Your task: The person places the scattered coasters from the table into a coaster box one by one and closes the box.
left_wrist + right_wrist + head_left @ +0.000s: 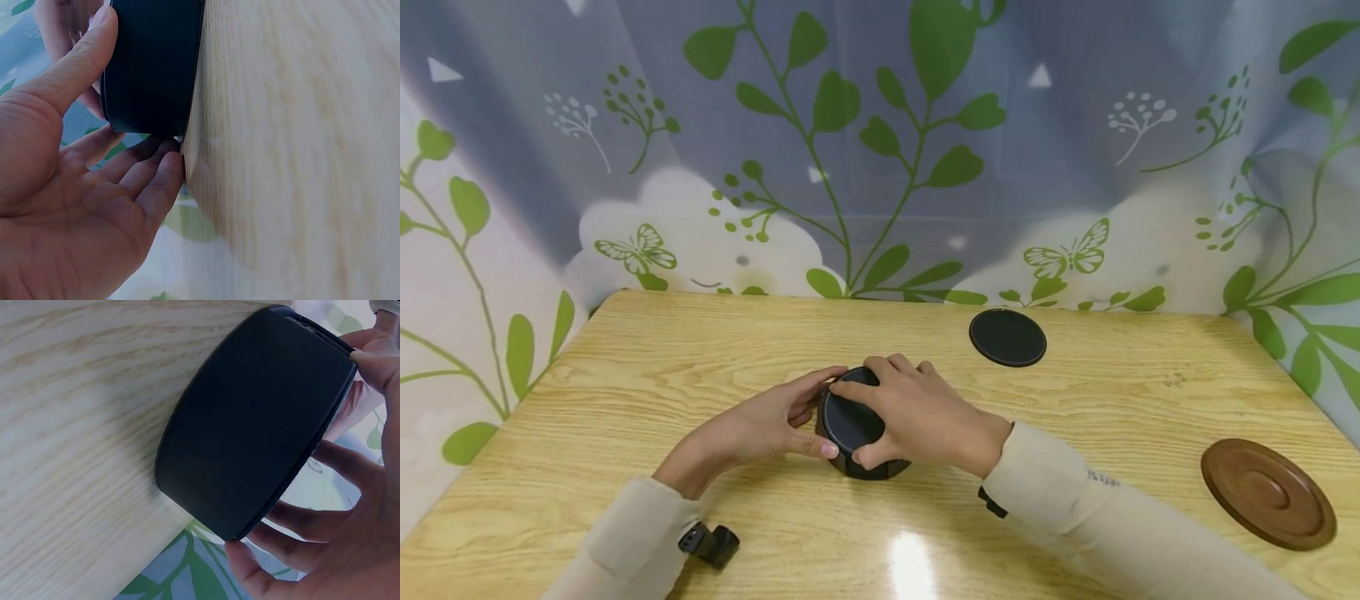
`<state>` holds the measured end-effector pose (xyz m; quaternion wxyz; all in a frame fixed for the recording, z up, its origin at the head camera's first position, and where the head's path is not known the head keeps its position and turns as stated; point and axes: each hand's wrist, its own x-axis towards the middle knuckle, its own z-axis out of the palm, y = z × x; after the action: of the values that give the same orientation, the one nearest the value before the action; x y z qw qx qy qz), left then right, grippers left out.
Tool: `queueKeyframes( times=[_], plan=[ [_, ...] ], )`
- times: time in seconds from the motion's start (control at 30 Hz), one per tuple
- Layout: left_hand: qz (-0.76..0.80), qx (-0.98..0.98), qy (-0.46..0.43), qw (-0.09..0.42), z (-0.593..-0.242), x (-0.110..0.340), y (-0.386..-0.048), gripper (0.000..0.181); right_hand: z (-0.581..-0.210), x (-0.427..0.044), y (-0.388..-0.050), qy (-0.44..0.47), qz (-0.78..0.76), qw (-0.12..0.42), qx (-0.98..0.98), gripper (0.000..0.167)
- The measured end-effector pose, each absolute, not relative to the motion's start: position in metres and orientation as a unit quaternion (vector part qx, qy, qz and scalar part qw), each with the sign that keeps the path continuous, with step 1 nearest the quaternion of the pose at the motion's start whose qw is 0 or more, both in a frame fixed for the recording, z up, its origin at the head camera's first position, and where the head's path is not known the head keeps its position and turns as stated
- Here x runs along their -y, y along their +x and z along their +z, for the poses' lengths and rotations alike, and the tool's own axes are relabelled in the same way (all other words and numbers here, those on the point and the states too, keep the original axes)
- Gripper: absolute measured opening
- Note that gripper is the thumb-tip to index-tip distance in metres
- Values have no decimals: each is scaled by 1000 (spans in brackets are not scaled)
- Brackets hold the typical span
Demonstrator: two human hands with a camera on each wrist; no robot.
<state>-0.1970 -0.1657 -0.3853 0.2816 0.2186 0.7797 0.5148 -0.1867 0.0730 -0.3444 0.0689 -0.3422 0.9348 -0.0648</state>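
A black round coaster holder (pixel 867 469) stands on the table, its dark curved side (pixel 250 419) filling the right wrist view. On its top lies a black round coaster (pixel 850 423) with light stitching near the rim. My left hand (pixel 751 429) holds the holder from the left, thumb in front and fingers behind. Reaching over from the right, my right hand (pixel 921 408) grips the coaster across its edges, thumb at the near side and fingers at the far side. The hand hides part of the coaster.
Another black round coaster (pixel 1007 337) lies flat near the table's back edge. A brown round wooden saucer (pixel 1268 493) with a ringed centre lies at the right. Behind the wooden table (pixel 700 358) hangs a leaf-patterned curtain (pixel 880 150).
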Motion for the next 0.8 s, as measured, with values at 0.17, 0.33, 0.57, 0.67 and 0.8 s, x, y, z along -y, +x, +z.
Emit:
queueKeyframes(
  times=[0.17, 0.33, 0.57, 0.67, 0.8],
  plan=[
    [522, -772, 229, 281, -385, 166, -197, 103, -346, -73, -186, -346, -61, 66, -934, 77],
    [522, -772, 234, 278, -384, 166, -196, 102, -347, -74, -185, -349, -62, 65, -933, 76],
    [519, -774, 229, 281, -384, 166, -196, 102, -350, -76, -184, -348, -59, 64, -933, 80],
    [517, -776, 227, 281, -384, 166, -196, 102, -351, -77, -185, -347, -58, 66, -934, 83],
    [517, -777, 227, 280, -384, 166, -196, 102, -352, -78, -184, -345, -61, 65, -934, 86]
  ],
)
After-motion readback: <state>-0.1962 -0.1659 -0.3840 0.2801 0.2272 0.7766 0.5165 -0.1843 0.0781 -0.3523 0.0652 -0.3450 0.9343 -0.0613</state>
